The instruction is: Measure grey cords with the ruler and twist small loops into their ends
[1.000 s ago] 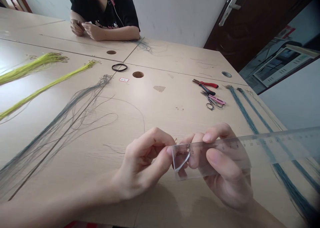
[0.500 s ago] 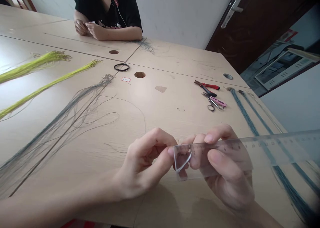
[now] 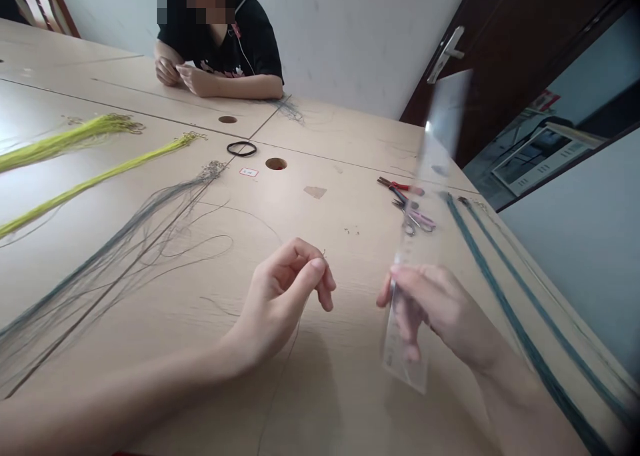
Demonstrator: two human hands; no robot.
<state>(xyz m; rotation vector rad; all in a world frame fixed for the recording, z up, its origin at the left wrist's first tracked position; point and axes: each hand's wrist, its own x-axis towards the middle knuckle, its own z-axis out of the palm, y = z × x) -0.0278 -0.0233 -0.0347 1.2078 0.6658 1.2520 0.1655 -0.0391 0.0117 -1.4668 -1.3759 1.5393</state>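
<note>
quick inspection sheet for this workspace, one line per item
surface: pale tabletop with round holes
job's things: clear ruler, thin thread; yellow-green bundles and grey bundle at left, teal bundles at right
clutter: pliers and scissors partly behind the ruler; black band, small label, tan scrap
grippers: bare hands; left hand pinches the thread, right hand holds the ruler, blurred
cables: thin white cord on the person opposite
surroundings: person seated across, dark door at right
</note>
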